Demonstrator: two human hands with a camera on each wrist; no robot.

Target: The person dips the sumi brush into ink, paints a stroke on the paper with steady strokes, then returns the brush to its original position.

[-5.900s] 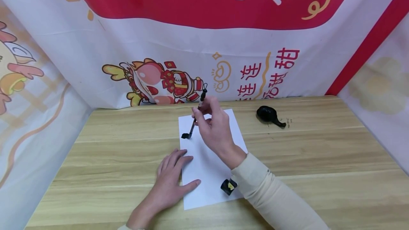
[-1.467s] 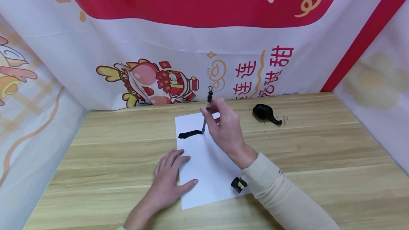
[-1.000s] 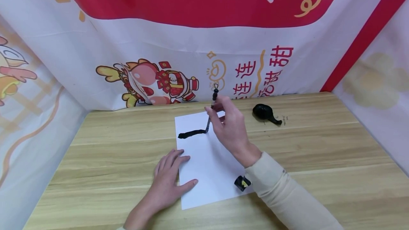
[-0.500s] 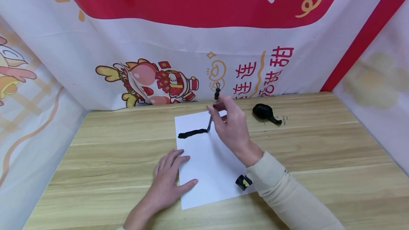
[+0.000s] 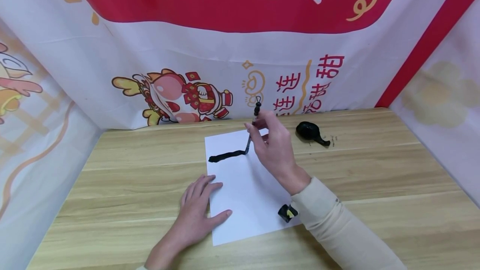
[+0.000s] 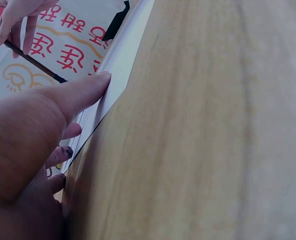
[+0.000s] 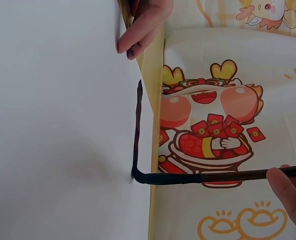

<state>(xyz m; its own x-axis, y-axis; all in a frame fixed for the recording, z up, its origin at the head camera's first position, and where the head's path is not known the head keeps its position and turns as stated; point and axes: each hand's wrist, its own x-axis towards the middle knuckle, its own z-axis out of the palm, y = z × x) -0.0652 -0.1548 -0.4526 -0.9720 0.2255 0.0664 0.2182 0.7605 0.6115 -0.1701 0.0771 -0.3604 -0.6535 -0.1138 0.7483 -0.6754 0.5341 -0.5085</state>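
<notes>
My right hand (image 5: pixel 275 147) pinches a dark writing brush (image 5: pixel 248 143) partway up its handle, the top loop pointing upward. In the right wrist view the bent, ink-black bristles of the brush (image 7: pixel 170 178) press on the white paper (image 7: pixel 62 100) at the end of a black stroke (image 7: pixel 138 115). The head view shows this stroke (image 5: pixel 226 156) running across the upper part of the sheet, starting near its left edge. My left hand (image 5: pixel 198 209) lies with spread fingers on the paper's left edge. Dark stains mark some of its fingertips in the left wrist view.
A shiny black rounded thing with a short tail (image 5: pixel 312 132) lies on the wooden table (image 5: pixel 375 170), right of the paper, with small dark marks beside it. A printed cloth (image 5: pixel 210 45) hangs behind the table. A small black and yellow device (image 5: pixel 287 213) sits at my right cuff.
My right hand has drawn the brush to the right, and a dab at the sheet's left has become a long black stroke. It moves only slightly lately. My left hand stays on the paper.
</notes>
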